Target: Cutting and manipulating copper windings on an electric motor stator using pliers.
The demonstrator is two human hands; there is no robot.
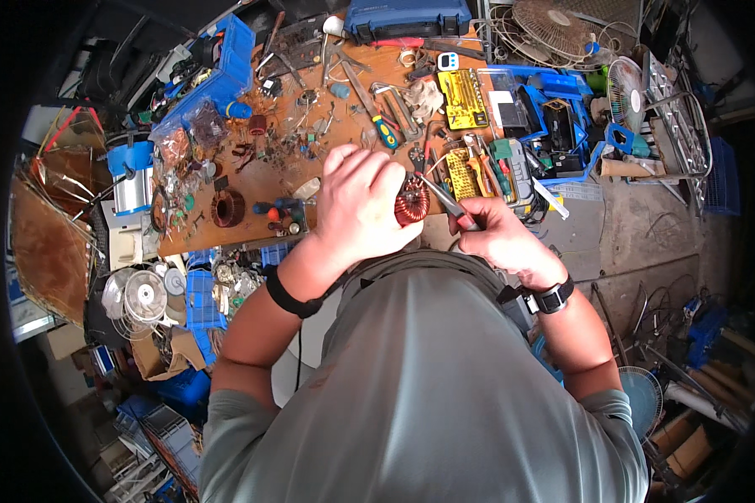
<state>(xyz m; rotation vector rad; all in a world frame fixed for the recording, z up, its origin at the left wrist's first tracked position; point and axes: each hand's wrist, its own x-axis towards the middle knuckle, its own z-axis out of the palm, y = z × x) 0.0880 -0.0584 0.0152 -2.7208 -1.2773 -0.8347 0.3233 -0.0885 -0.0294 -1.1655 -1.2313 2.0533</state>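
Note:
My left hand (359, 205) is closed around a ring-shaped coil wound with copper-red wire (412, 204), held just above the near edge of the wooden workbench (252, 220). My right hand (497, 235) grips pliers (446, 201) by the handles, and their metal jaws point up-left and touch the coil's upper right side. Both hands are close together in front of my chest. My fingers hide most of the coil's left half.
The bench is strewn with small parts, a second dark coil (226, 207), screwdrivers and wrenches (377, 113), a yellow bit set (463, 99) and blue bins (218, 71). Fan grilles (554, 25) lie at the back right, boxes and fan parts on the floor at left.

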